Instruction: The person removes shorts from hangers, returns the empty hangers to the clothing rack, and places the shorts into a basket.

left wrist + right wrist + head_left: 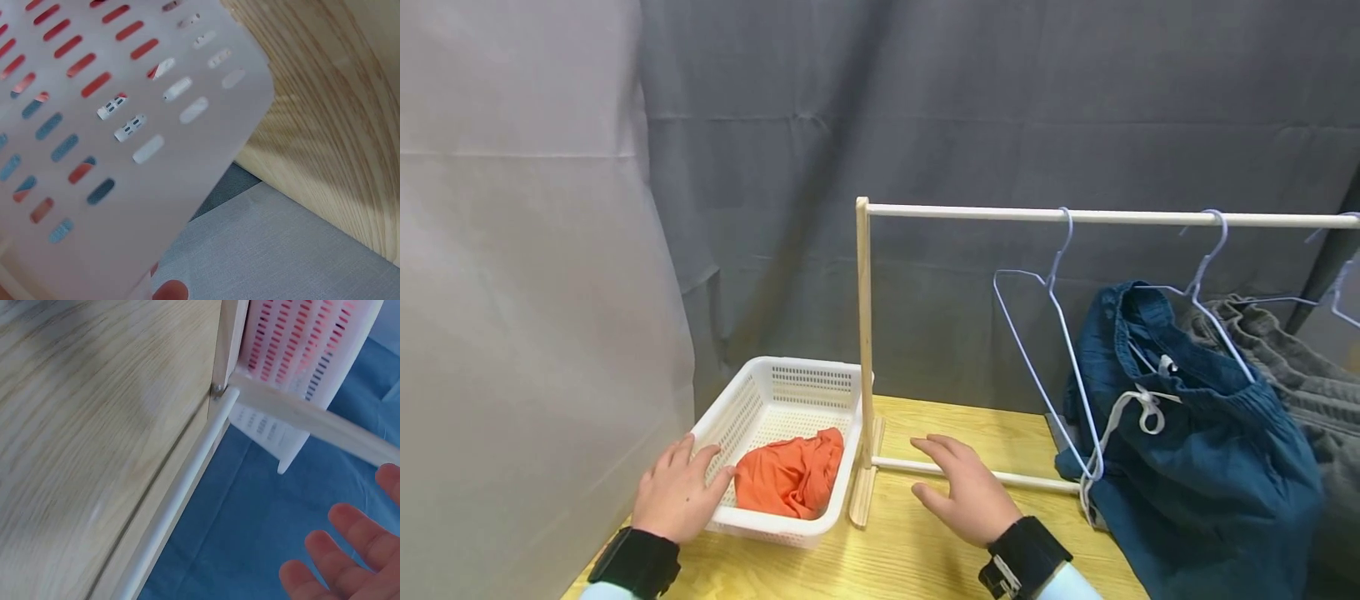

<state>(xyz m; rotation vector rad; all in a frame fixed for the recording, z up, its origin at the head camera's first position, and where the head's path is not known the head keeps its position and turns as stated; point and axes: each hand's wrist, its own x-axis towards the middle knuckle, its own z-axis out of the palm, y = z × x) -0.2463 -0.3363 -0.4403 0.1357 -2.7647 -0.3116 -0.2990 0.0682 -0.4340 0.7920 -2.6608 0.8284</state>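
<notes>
Left hand at the white basket's left rim and right hand rightward of it are holding fingers loosely spread, gripping nothing.

A white plastic basket, rectangular with slotted walls and a perforated floor, sits mouth up on the worktop. Inside the basket, toward its near right part, lies a crumpled orange cloth, loosely heaped with soft folds, the far floor bare. The left hand is at the basket's near left corner, fingers spread by the rim; contact is unclear. Just right of the basket stands a rack with a pale wooden post and white rails, nearest the right hand, whose fingers extend loosely, holding nothing.
</notes>
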